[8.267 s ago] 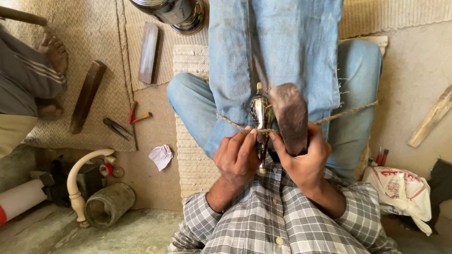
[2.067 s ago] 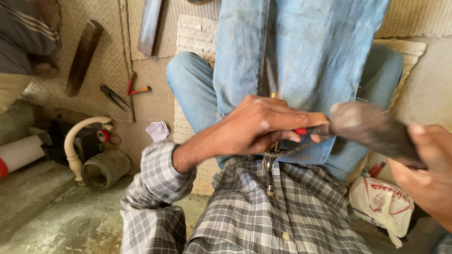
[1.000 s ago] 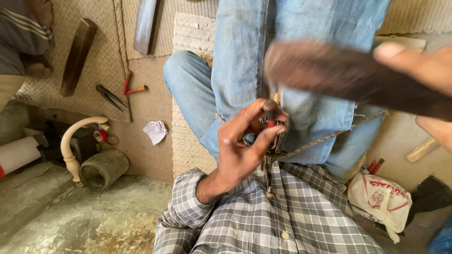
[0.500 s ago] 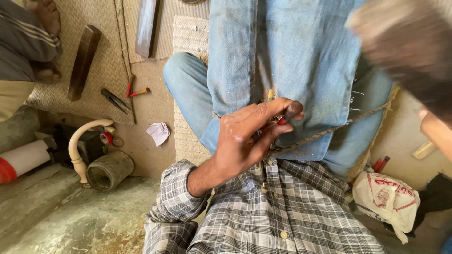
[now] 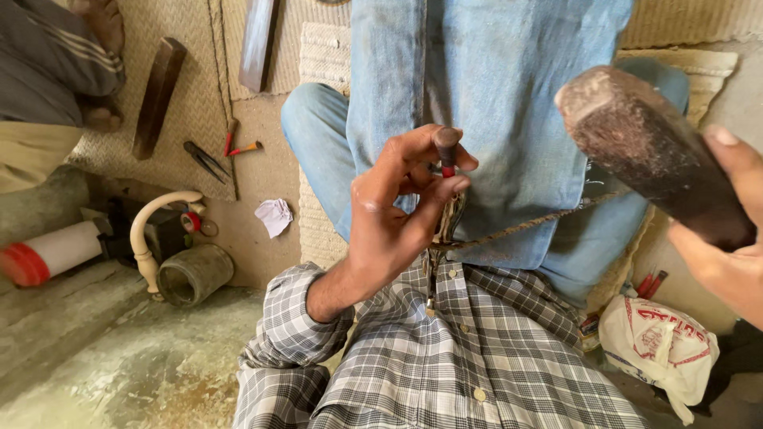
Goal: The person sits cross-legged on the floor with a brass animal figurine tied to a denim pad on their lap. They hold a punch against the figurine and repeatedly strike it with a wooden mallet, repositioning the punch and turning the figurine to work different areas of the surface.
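Far left, at nine o'clock: another person's sleeve point(image 5: 48, 63) and, below it, a white roll with a red end point(image 5: 48, 254), a curved pale pipe point(image 5: 155, 230) and a grey pot point(image 5: 193, 274). None of it was in use.

At ten o'clock on the woven mat point(image 5: 191, 48) lay a dark wooden bar point(image 5: 159, 95), pliers point(image 5: 205, 161) and a crumpled scrap of paper point(image 5: 275, 216).

Centre: my left hand point(image 5: 393, 222) pinched a small punch point(image 5: 446, 151) upright between thumb and fingers, its flat head up, over the lap in blue jeans point(image 5: 477, 95). A cord point(image 5: 532, 224) ran taut across the lap just below. What the punch tip rested on I could not tell; the hand hid it.

At two o'clock my right hand point(image 5: 727, 246) gripped a dark wooden mallet point(image 5: 652, 151), raised well apart from the punch.

Judgement: punch set, blow not yet landed; the striking remained. Finished work could not be gauged.
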`<state>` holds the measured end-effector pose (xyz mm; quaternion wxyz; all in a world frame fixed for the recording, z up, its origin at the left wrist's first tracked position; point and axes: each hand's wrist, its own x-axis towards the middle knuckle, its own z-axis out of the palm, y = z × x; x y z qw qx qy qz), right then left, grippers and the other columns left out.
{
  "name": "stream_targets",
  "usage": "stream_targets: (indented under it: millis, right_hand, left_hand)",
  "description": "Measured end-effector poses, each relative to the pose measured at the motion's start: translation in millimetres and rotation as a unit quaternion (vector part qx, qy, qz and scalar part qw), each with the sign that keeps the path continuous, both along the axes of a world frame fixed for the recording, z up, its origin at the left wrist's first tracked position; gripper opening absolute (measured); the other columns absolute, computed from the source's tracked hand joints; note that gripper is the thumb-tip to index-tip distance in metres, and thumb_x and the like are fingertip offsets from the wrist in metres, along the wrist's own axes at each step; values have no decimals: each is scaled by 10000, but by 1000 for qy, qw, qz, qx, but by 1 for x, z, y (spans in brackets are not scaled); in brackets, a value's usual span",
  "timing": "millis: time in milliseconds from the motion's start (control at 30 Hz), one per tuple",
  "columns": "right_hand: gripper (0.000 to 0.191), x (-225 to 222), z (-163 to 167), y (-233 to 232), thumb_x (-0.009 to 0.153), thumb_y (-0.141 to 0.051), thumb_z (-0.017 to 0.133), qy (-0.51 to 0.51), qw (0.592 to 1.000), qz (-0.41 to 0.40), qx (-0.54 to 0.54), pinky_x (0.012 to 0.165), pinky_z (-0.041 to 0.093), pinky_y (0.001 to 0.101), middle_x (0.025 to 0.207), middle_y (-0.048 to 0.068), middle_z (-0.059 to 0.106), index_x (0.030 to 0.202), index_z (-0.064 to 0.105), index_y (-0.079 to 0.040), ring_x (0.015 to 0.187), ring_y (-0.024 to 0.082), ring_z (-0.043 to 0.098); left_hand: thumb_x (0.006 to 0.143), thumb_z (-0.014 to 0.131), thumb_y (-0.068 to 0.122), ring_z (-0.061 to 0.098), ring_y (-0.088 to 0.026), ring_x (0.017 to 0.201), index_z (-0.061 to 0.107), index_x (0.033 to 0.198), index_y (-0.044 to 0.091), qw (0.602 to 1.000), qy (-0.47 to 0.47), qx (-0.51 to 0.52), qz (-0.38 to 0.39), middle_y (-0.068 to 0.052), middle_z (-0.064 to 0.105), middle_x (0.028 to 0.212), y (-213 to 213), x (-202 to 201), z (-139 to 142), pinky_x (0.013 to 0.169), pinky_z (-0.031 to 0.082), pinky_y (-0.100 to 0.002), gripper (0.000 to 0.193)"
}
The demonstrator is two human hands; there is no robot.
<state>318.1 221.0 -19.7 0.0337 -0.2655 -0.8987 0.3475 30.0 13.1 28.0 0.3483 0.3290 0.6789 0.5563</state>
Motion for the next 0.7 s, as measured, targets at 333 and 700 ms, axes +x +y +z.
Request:
stream_targets:
  millis: [333, 700]
  right_hand:
    - [676, -15, -13, 35, 931, 64, 649, 1, 997, 70, 14, 576, 457, 336, 949, 159, 641, 1578, 469, -12, 632, 193, 556]
    - [305, -41, -38, 52, 1006, 5, 655, 24, 994, 51, -89, 685, 498, 304, 952, 122, 638, 1293, 554, -14, 756, 164, 610]
  left_hand:
    - [1020, 725, -62, 800, -119, 910, 559, 1362, 32, 987, 153, -22, 47, -107, 731, 1259, 1, 24, -5, 729, 679, -212, 391]
    - [977, 781, -2, 785, -115, 907, 619, 1332, 77, 972, 223, -76, 23, -52, 758, 1153, 7, 21, 1, 660, 631, -235, 398]
